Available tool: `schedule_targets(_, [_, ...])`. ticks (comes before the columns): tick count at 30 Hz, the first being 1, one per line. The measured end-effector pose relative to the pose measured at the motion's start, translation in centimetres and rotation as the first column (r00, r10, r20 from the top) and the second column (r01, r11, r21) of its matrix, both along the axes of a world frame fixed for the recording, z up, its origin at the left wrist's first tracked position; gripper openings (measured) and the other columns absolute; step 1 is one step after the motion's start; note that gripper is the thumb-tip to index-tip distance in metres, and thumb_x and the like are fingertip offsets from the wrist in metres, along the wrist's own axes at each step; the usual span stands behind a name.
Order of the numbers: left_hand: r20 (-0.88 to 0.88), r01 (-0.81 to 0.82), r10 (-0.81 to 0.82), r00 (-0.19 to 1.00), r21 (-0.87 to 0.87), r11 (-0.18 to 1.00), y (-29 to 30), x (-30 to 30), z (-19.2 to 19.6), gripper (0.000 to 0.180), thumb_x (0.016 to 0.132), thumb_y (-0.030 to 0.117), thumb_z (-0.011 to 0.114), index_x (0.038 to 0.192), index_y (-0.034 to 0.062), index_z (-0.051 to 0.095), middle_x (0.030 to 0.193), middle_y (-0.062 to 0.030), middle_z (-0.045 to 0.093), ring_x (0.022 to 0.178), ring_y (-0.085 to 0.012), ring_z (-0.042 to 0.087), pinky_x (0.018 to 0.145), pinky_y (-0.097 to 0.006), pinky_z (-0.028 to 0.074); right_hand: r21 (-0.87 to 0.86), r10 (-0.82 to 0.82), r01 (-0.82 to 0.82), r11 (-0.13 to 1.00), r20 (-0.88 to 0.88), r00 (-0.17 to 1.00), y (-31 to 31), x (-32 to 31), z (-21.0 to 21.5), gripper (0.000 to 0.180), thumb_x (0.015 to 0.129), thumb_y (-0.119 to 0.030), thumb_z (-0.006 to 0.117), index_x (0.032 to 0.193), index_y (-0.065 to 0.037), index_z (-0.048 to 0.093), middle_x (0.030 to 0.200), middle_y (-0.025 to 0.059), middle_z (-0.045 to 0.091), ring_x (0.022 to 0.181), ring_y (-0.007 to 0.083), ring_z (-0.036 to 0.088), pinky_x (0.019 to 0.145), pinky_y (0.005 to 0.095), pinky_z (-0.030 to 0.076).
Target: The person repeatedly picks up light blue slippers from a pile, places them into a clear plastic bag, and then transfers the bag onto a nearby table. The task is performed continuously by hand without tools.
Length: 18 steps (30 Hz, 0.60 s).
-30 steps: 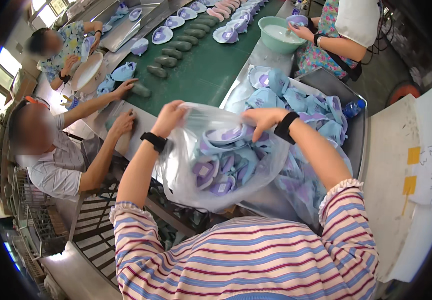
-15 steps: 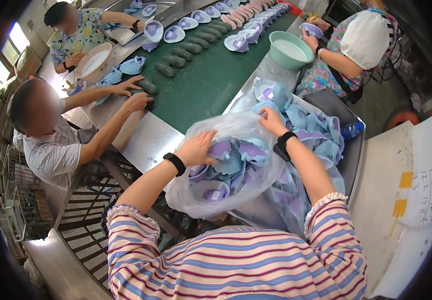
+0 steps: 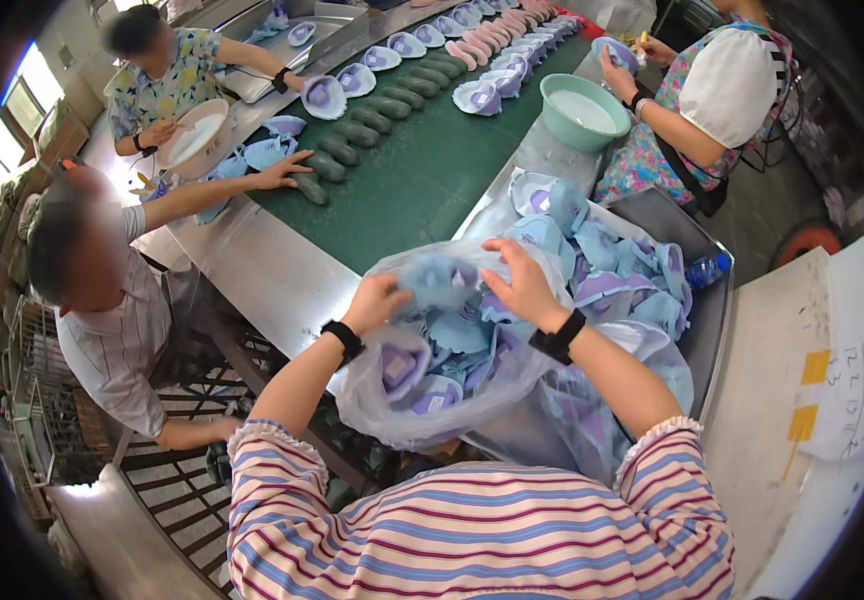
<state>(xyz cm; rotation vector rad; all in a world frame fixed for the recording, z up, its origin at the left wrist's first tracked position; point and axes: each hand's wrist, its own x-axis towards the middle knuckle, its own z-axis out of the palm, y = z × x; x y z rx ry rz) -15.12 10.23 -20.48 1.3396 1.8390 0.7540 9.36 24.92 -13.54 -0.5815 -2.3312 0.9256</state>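
Note:
An open clear plastic bag [image 3: 377,405] in front of me holds several light-blue and purple shoe uppers [image 3: 459,333]. Over its mouth, one blue upper [image 3: 434,280] is smeared by motion between my hands. My left hand [image 3: 376,302] is at the bag's left rim, its bent fingertips beside this smeared upper; whether they grip it is unclear. Across from it, my right hand [image 3: 524,285] is open, thumb and fingers spread above the right side of the bag. A heap of similar uppers [image 3: 612,245] lies in the metal tray just right of the bag.
On the green belt [image 3: 392,190] stand rows of dark-green shoe lasts [image 3: 360,133], uppers and pink sole-shaped pieces [image 3: 472,48]. A green basin [image 3: 584,112] is beyond the tray. Three co-workers sit around the belt. A blue-capped bottle [image 3: 707,268] lies at the tray's right edge.
My hands have come closer together over the bag, and a blue upper now blurs between them. The co-worker at left has drawn one arm back from the lasts.

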Motion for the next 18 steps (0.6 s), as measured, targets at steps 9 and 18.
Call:
schedule_targets(9, [0.957,-0.252,0.051,0.287,0.024,0.967,-0.2,2.8,5.6,0.039,0.099,0.029,0.043,0.131,0.0061,0.042,0.125,-0.0077,0.053,0.109,-0.0193,0.056,0.096,-0.035,0.045,-0.64,-0.04,-0.015,0.768,-0.072,0.997,-3.5,1.4,2.0,0.089,0.078,-0.035,0.074,0.141,-0.001,0.022,0.132,0.0202,0.041,0.116,0.0249,0.049,0.093,0.0342,0.043])
schedule_targets(18, [0.946,-0.404,0.047,0.321,0.092,0.91,-2.8,9.3,5.4,0.039,0.1,0.031,0.04,0.125,0.0008,0.047,0.119,-0.0092,0.057,0.105,-0.0175,0.057,0.093,-0.032,0.046,-0.951,-0.093,-0.224,0.212,-0.248,0.964,-6.6,4.8,-0.7,0.082,0.073,-0.008,0.078,0.138,0.002,0.029,0.12,0.0142,0.055,0.107,0.0215,0.056,0.095,0.034,0.044])
